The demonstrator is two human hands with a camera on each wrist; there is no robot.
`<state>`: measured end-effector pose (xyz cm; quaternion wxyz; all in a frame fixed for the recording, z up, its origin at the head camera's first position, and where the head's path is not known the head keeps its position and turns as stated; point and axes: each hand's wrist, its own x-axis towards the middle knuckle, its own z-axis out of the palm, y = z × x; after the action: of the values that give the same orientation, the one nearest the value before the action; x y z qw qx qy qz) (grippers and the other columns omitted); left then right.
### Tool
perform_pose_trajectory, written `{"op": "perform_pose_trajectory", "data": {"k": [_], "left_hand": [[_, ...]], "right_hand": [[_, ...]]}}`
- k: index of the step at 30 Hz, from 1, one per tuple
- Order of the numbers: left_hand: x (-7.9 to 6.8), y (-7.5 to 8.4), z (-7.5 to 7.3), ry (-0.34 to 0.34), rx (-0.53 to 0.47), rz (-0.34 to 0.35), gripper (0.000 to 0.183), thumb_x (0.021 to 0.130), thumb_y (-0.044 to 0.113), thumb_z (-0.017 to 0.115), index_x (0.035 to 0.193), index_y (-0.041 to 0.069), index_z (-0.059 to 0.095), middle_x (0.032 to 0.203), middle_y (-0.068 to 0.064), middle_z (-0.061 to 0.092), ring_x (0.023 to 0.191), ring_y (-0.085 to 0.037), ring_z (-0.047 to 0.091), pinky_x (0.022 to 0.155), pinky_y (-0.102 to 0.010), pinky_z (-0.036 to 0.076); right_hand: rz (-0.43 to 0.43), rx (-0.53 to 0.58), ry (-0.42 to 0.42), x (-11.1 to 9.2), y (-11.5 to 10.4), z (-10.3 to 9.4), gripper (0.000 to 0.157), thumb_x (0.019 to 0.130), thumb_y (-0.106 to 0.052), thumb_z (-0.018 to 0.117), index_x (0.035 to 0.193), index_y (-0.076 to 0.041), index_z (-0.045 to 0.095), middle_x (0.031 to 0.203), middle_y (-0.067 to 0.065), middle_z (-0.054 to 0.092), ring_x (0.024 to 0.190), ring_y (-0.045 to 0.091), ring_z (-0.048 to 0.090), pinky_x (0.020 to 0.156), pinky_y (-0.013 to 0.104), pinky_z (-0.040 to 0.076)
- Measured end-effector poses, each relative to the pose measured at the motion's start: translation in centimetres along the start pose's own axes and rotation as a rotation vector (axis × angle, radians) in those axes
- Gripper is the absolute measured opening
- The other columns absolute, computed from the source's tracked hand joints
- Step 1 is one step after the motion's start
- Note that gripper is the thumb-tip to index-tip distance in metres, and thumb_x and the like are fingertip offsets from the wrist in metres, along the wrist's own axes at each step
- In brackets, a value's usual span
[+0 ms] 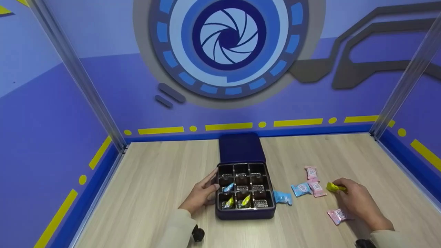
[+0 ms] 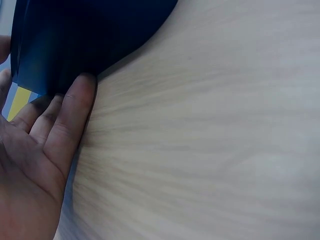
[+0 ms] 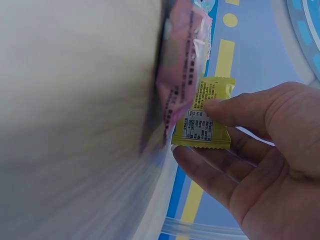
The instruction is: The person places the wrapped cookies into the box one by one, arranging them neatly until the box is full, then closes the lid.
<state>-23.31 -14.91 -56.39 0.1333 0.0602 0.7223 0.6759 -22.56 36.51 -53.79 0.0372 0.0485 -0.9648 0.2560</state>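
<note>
A dark blue tin (image 1: 245,215) with a divided black tray stands on the table, its lid hinged back behind it. One blue-wrapped candy (image 1: 228,187) lies in the middle-left compartment; yellow-wrapped candies (image 1: 246,200) sit in the front-left and front-middle ones. My left hand (image 1: 201,194) rests against the tin's left side, fingers fairly straight (image 2: 70,112) along its wall. To the right, my right hand (image 1: 360,201) pinches a yellow-wrapped candy (image 3: 207,115) between thumb and fingers. Beneath that hand lies a pink-wrapped candy (image 1: 337,216), large in the right wrist view.
Two blue-wrapped candies lie right of the tin, one (image 1: 283,197) close beside its wall and another (image 1: 301,189) farther off. Two pink-wrapped candies (image 1: 317,188) lie next to that one. Blue panels (image 1: 241,113) enclose the table at the back and sides.
</note>
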Motion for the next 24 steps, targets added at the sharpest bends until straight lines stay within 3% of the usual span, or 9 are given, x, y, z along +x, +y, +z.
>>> {"op": "perform_pose_trajectory", "data": {"k": [18,24], "left_hand": [[0.09,0.18,0.06,0.006,-0.005,-0.013,0.067,0.108,0.024,0.063,0.168,0.032,0.035,0.175,-0.019,0.017,0.146,-0.044,0.043,0.095,-0.057,0.058],[0.01,0.13,0.01,-0.006,0.011,0.021,0.067,0.109,0.024,0.062,0.169,0.029,0.033,0.175,-0.015,0.018,0.148,-0.041,0.042,0.084,-0.045,0.063]], "right_hand": [[0.052,0.026,-0.018,-0.23,-0.11,-0.19,0.026,0.098,0.007,0.066,0.124,0.009,0.066,0.121,0.031,0.066,0.113,0.050,0.063,0.098,0.069,0.049],[0.023,0.023,0.007,-0.31,-0.23,-0.14,0.025,0.096,0.008,0.067,0.121,0.010,0.066,0.119,0.030,0.067,0.112,0.050,0.063,0.097,0.069,0.049]]}}
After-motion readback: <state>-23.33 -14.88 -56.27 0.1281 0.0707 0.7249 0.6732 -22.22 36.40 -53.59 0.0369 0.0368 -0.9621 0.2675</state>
